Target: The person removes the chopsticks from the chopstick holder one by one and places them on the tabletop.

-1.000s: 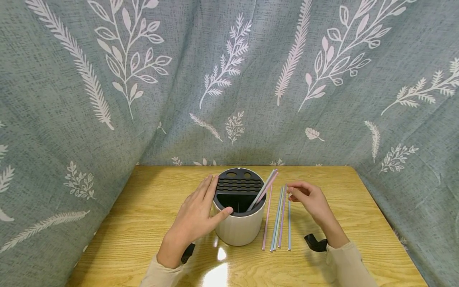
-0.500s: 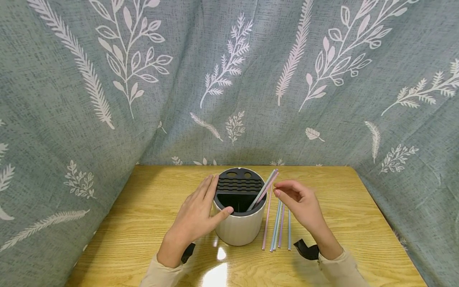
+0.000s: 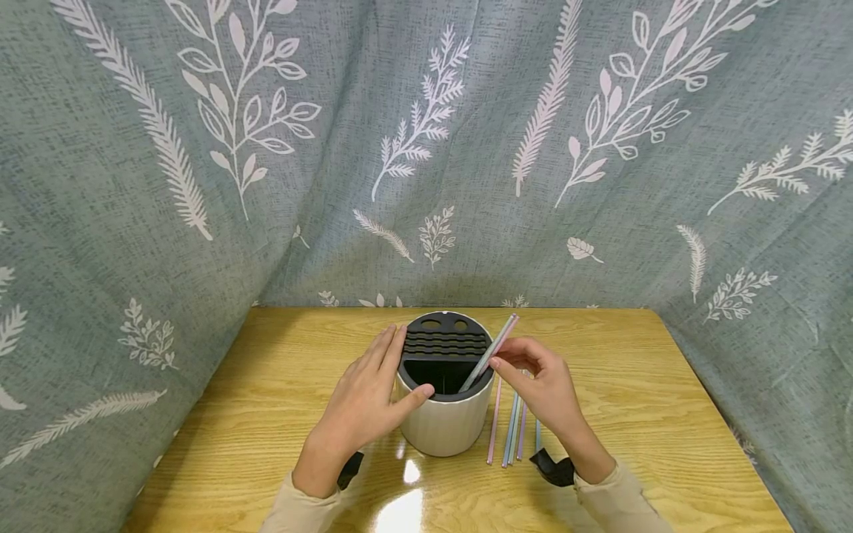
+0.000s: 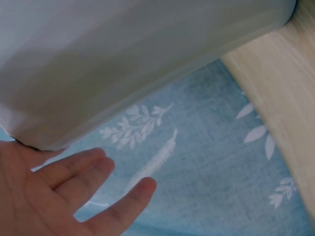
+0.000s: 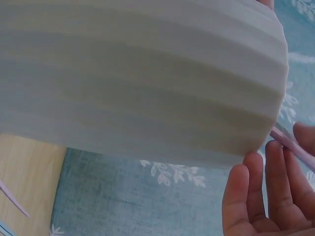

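A white ribbed round holder (image 3: 443, 429) with a black slotted top (image 3: 445, 344) stands upright on the table. Along its left side my left hand (image 3: 363, 403) rests with fingers straight, its thumb over the front rim. My right hand (image 3: 543, 381) is at the right rim, pinching the pastel straws (image 3: 489, 352) that lean out of the front opening. In the right wrist view, a pink straw (image 5: 298, 149) runs between thumb and fingertips beside the holder's ribbed wall (image 5: 162, 83). The left wrist view has the left hand's fingers (image 4: 81, 179) below the holder's wall (image 4: 123, 59).
Several pink, blue and purple straws (image 3: 514, 433) lie on the wooden table (image 3: 666, 414) right of the holder, partly covered by my right hand. A grey-green leaf-patterned cloth (image 3: 426, 148) hangs behind and at both sides.
My right hand has moved left from over the lying straws to those in the holder, whose tops now stand closer together. The left hand has stayed in place.
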Action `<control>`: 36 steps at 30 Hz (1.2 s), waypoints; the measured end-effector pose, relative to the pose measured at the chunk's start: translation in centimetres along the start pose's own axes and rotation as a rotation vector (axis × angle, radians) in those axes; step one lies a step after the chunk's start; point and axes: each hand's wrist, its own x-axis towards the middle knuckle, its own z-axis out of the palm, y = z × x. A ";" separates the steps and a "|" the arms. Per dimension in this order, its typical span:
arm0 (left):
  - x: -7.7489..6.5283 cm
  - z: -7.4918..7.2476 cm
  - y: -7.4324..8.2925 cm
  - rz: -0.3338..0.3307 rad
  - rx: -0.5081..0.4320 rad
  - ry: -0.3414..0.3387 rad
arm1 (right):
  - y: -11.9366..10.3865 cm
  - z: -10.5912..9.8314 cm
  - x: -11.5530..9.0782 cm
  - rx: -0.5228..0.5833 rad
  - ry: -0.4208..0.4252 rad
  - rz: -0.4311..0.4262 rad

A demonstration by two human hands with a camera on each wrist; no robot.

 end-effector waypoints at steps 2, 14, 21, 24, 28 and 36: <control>0.0 0.0 0.0 -0.002 0.000 -0.003 | 0.0 0.1 0.0 -0.007 0.016 0.006; 0.0 0.0 0.0 0.002 0.001 -0.002 | -0.6 -0.1 0.5 0.001 0.079 0.025; -0.1 -0.1 0.0 -0.001 -0.006 -0.005 | -1.8 -0.9 1.0 0.064 0.121 -0.005; -0.1 0.0 0.0 0.001 -0.010 -0.001 | -2.2 -1.4 1.2 0.158 0.118 -0.040; 0.0 0.0 0.0 0.004 -0.015 0.002 | -2.7 -2.1 1.5 0.228 0.131 -0.109; 0.0 0.0 0.0 0.000 -0.006 -0.004 | -4.0 -3.9 2.1 0.295 0.216 -0.216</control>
